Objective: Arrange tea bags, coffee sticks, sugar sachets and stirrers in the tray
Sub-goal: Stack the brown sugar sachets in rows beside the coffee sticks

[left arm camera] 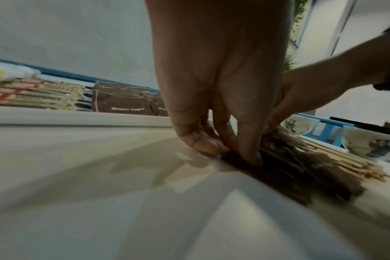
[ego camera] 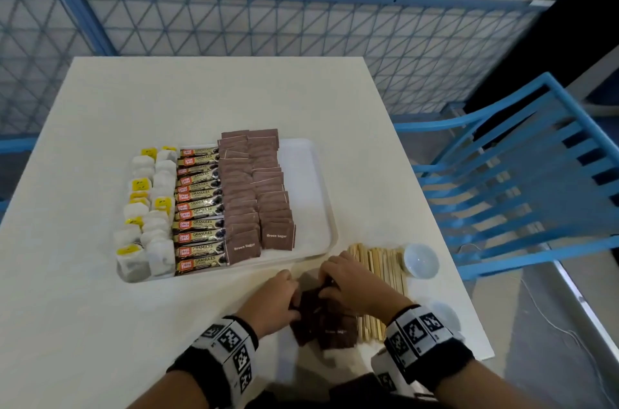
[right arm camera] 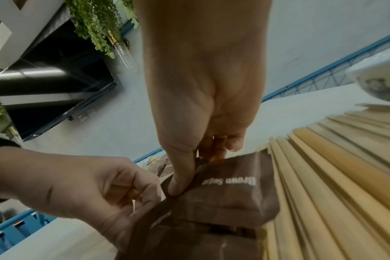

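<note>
A white tray [ego camera: 320, 207] holds rows of tea bags [ego camera: 147, 217], coffee sticks [ego camera: 197, 211] and brown sugar sachets [ego camera: 258, 194]. In front of it, a loose pile of brown sugar sachets [ego camera: 321, 325] lies on the table beside a row of wooden stirrers [ego camera: 385, 271]. My left hand [ego camera: 278, 298] curls its fingers onto the pile's left edge, thumb and fingertips [left arm camera: 251, 158] pinching sachets [left arm camera: 300, 176]. My right hand [ego camera: 338, 278] pinches a sachet [right arm camera: 229, 190] at the pile's top between thumb and fingers. The stirrers [right arm camera: 334, 176] lie right of that hand.
Two small white bowls [ego camera: 420, 261] [left arm camera: 367, 146] stand right of the stirrers near the table's right edge. A blue slatted chair [ego camera: 522, 181] stands to the right, and a blue mesh railing [ego camera: 268, 23] runs behind the table. The tray's right strip is bare.
</note>
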Motion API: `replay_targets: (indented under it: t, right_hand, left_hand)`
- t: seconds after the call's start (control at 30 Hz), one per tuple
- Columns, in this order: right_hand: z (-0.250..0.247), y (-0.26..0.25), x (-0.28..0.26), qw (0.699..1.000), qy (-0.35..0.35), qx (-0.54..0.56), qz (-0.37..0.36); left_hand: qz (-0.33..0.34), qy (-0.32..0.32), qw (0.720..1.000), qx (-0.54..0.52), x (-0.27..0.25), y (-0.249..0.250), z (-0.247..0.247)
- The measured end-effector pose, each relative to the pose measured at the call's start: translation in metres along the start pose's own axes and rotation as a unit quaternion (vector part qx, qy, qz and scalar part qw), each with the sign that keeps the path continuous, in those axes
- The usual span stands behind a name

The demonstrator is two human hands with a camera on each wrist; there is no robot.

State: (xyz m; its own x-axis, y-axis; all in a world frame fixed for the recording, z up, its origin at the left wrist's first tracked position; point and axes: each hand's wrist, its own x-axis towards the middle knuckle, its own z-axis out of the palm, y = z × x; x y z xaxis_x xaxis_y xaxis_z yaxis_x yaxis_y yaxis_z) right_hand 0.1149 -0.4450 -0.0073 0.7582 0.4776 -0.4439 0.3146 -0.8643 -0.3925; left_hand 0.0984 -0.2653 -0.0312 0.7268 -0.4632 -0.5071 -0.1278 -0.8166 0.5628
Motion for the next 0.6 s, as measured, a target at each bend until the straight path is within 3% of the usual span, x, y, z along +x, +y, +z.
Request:
replay_targets:
  t: [0.2, 0.47, 0.6]
  right_hand:
    - [-0.005, -0.01, 0.007, 0.996, 0.005, 0.086, 0.004]
    - [-0.003, -0.02, 0.015, 0.992, -0.008, 0.126, 0.006]
    - [-0.012, -0.021, 0.016, 0.982, 0.043, 0.183, 0.03]
  left_hand:
    - [-0.043, 0.042, 0.996, -0.068, -0.01, -0.014, -0.008]
    - [-0.081, 0.038, 0.993, -0.074, -0.027, -0.039, -0.012]
    - [-0.081, 0.073, 0.968, -0.228, -0.036, -0.047, -0.022]
